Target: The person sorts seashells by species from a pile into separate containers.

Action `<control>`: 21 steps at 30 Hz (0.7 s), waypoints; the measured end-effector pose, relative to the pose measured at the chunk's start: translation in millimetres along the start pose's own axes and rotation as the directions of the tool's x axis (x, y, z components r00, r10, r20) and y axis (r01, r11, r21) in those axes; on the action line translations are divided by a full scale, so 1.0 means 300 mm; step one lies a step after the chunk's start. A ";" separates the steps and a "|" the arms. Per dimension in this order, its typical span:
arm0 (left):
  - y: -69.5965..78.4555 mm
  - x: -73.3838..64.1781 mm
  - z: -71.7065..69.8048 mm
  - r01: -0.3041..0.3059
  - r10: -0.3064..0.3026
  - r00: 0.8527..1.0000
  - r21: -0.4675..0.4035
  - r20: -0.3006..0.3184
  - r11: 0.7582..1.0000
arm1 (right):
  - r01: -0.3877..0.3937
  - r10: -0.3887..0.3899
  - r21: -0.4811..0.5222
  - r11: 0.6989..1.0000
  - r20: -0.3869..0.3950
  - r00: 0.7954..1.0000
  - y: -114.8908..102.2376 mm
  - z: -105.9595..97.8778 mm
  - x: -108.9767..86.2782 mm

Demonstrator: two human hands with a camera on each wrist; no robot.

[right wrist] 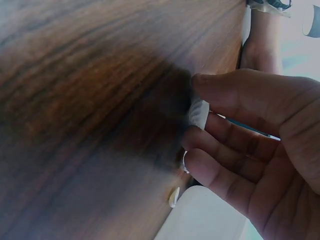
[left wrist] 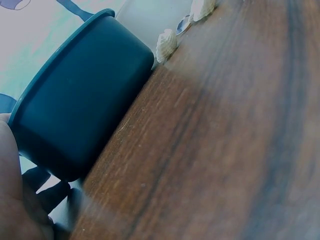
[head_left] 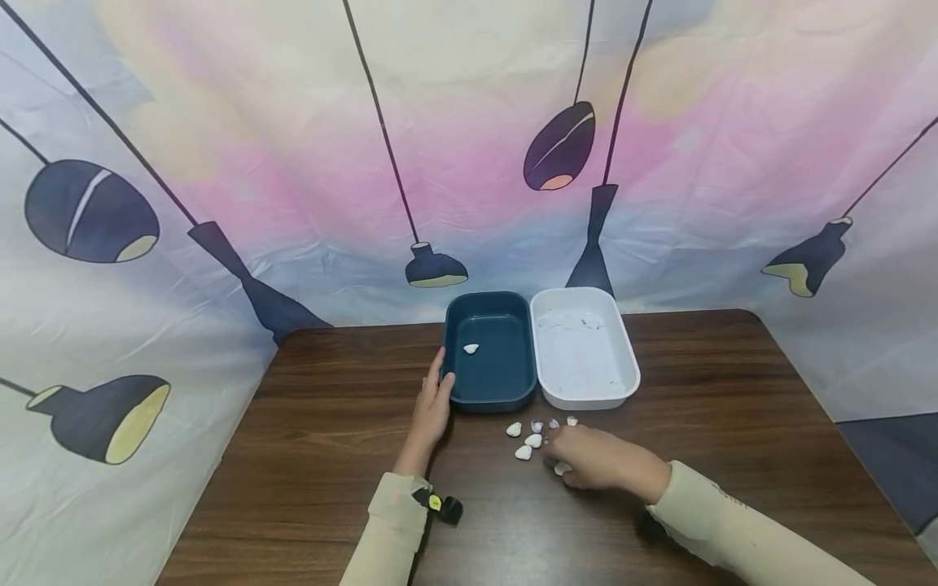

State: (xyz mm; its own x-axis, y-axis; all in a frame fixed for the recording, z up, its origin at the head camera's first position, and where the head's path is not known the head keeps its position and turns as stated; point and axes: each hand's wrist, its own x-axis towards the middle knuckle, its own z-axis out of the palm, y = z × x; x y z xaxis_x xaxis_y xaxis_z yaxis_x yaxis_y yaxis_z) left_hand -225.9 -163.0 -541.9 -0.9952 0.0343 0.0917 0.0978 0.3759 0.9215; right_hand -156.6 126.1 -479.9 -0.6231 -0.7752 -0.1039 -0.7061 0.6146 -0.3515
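A dark blue tray point(head_left: 491, 378) stands near the table's back edge with a white seashell point(head_left: 471, 348) inside. My left hand point(head_left: 432, 411) rests against its left side; the thumb lies along the tray's wall in the left wrist view. Right of centre, my right hand point(head_left: 604, 462) is down at the tabletop among several seashells point(head_left: 523, 452). Its bent thumb and fingers pinch a ridged white seashell point(right wrist: 198, 114), seen between the fingertips in the right wrist view. The hand covers part of the shell group from above.
A white tray point(head_left: 586, 358) stands right beside the blue one, with small dark specks on its bottom. The wooden table point(head_left: 330, 456) reaches back to a hanging cloth point(head_left: 293, 146) printed with lamps. A small black device point(head_left: 443, 506) is strapped to the left wrist.
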 end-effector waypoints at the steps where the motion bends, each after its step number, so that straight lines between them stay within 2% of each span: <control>1: 0.000 0.000 0.000 -0.002 0.002 1.000 -0.001 0.000 1.000 | 0.010 -0.010 0.002 1.000 0.000 1.000 -0.001 -0.005 0.000; 6: 0.000 0.000 0.001 -0.006 0.006 1.000 -0.002 0.002 1.000 | 0.069 -0.069 -0.009 0.998 -0.017 0.997 -0.004 -0.029 0.010; 16: -0.002 0.004 -0.001 -0.020 0.020 1.000 -0.009 0.005 1.000 | 0.127 -0.126 0.020 0.992 -0.030 0.992 -0.002 -0.071 0.053; 21: -0.003 0.003 -0.003 -0.026 0.026 1.000 -0.009 0.011 1.000 | 0.152 -0.153 0.087 0.985 0.000 0.988 -0.016 -0.103 0.078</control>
State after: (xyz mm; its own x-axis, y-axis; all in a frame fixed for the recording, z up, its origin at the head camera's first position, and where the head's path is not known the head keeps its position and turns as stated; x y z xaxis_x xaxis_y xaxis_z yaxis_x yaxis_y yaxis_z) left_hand -226.9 -164.1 -542.4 -0.9923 0.0546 0.1115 0.1237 0.3667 0.9221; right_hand -178.3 109.5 -452.0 -0.5081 -0.8599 -0.0488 -0.7609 0.4747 -0.4424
